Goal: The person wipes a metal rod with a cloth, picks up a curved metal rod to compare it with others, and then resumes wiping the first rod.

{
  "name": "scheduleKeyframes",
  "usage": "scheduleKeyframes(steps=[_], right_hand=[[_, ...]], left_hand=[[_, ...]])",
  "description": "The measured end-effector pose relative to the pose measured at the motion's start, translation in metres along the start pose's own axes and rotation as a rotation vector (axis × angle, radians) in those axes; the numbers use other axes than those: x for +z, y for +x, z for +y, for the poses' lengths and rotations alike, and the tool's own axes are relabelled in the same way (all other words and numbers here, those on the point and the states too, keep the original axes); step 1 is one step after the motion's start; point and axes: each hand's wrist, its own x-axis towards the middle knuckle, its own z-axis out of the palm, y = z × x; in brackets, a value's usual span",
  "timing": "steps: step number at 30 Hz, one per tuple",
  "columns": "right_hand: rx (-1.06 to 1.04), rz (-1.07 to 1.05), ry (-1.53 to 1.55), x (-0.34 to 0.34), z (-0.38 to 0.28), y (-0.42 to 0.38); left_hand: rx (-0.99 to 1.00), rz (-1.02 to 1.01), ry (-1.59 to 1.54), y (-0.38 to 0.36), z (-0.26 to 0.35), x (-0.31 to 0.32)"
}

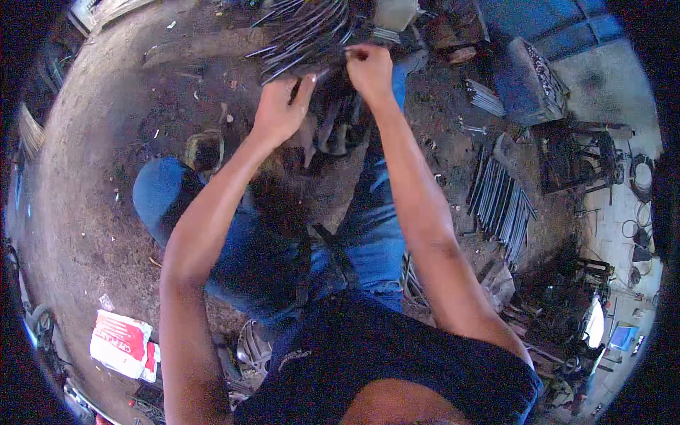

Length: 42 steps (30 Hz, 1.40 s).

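My left hand (278, 113) is reaching forward with its fingers curled and the thumb raised, just below the near ends of a bundle of thin metal rods (304, 32). Whatever lies in its grip is dark and blurred. To its right, my right hand (371, 73) is closed, fingers bent inward, and its contents are hidden. Between and beneath the hands is a dark, blurred area with a metal fixture (333, 140) low to the ground.
Many dark rods (503, 202) lie side by side on the floor at right. Beyond them stand a blue bin (520, 81) and a dark metal stand (581, 159). A red and white sack (120, 343) lies at lower left. A square metal piece (205, 150) is near my left knee.
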Motion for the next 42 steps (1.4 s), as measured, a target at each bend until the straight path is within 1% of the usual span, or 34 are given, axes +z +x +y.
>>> scheduleKeyframes(steps=[1,2,4,5,7,8,9,11,12,13,14,15,16,18,19,21,22,23,24,25,26,27,29,30,31,32,33,35,37,38,39,40,41,42], right_hand=[[0.092,0.01,0.005,-0.003,-0.003,0.001],[-0.07,0.104,-0.003,-0.001,-0.007,-0.005],[-0.351,0.195,0.014,0.003,-0.016,-0.026],[-0.341,0.197,0.011,0.004,-0.009,-0.026],[-0.204,0.173,-0.008,0.005,0.023,-0.013],[0.331,-0.16,0.091,0.0,0.053,0.008],[0.479,-0.135,0.314,-0.006,0.069,0.015],[0.276,-0.058,0.336,0.001,0.135,0.03],[0.263,-0.057,0.335,-0.011,0.118,0.029],[0.44,-0.017,0.581,-0.028,0.094,0.019],[0.616,0.024,0.824,-0.042,0.082,0.014],[0.605,0.019,0.812,-0.051,0.081,0.015],[0.622,-0.038,0.794,-0.06,0.089,0.018],[0.627,-0.109,0.772,-0.076,0.085,0.022],[0.592,-0.153,0.842,-0.083,0.073,0.022],[0.547,-0.218,0.905,-0.089,0.044,0.017],[0.32,-0.272,0.761,-0.092,0.028,0.01],[0.204,-0.314,0.683,-0.088,0.028,0.015],[0.086,-0.345,0.608,-0.083,0.029,0.021],[-0.11,-0.535,0.453,-0.068,0.055,0.041],[-0.206,-0.638,0.371,-0.061,0.051,0.042],[-0.309,-0.733,0.297,-0.053,0.047,0.044],[0.147,-0.806,0.264,-0.05,-0.016,0.01],[0.302,-0.923,0.511,-0.049,-0.017,0.009],[0.298,-0.942,0.515,-0.047,-0.024,0.002],[0.159,-1.007,0.406,-0.047,-0.035,-0.009],[0.021,-1.064,0.3,-0.045,-0.04,-0.021],[0.026,-1.048,0.342,-0.031,-0.034,-0.036],[0.063,-1.018,0.453,-0.023,-0.032,-0.043],[0.19,-0.948,0.523,-0.017,-0.034,-0.046],[0.192,-0.947,0.532,-0.011,-0.031,-0.045],[0.207,-0.877,0.612,-0.003,-0.024,-0.042],[0.219,-0.808,0.689,0.003,-0.018,-0.04],[0.214,-0.809,0.697,0.01,-0.01,-0.039]], left_hand=[[-0.008,-0.023,-0.031,-0.002,0.001,0.001],[0.086,0.061,0.005,0.001,0.002,-0.001],[0.049,0.042,0.017,0.007,0.001,-0.009],[0.005,0.002,0.027,0.004,0.0,-0.012],[0.005,-0.033,-0.019,0.0,-0.005,-0.012],[0.072,-0.013,0.029,0.002,-0.008,-0.013],[0.145,0.014,0.079,0.006,-0.007,-0.016],[0.194,0.087,0.09,0.014,0.002,-0.026],[0.002,0.042,-0.144,0.018,0.002,-0.031],[-0.197,-0.008,-0.382,0.018,-0.002,-0.035],[-0.202,0.053,-0.408,0.02,-0.015,-0.035],[-0.199,0.063,-0.421,0.026,-0.027,-0.038],[-0.079,0.006,-0.388,0.031,-0.034,-0.042],[-0.257,-0.197,-0.508,0.031,-0.02,-0.056],[-0.253,-0.181,-0.511,0.035,-0.027,-0.056],[0.828,-0.037,0.07,0.049,-0.051,-0.053],[0.507,-0.192,-0.174,0.037,-0.023,-0.065],[0.501,-0.17,-0.172,0.037,-0.02,-0.066],[0.383,-0.223,-0.131,0.04,-0.017,-0.068],[0.263,-0.275,-0.091,0.042,-0.014,-0.069],[0.157,-0.231,-0.161,0.036,0.007,-0.076],[0.147,-0.217,-0.158,0.038,0.006,-0.073],[-0.061,-0.157,-0.157,0.044,-0.003,-0.069],[-0.073,-0.146,-0.151,0.043,-0.002,-0.071],[0.044,-0.055,-0.081,0.042,-0.001,-0.074],[0.16,0.034,-0.007,0.042,-0.002,-0.076],[0.145,0.04,0.005,0.044,-0.007,-0.077],[-0.125,-0.09,0.195,0.053,-0.024,-0.073],[-0.135,-0.057,0.091,0.054,-0.039,-0.065],[0.005,0.197,0.106,0.056,-0.044,-0.059],[0.154,0.452,0.118,0.06,-0.048,-0.055],[0.208,0.533,0.376,0.066,-0.069,-0.054],[0.213,0.533,0.382,0.063,-0.062,-0.058],[-0.006,0.341,0.268,0.055,-0.055,-0.061]])
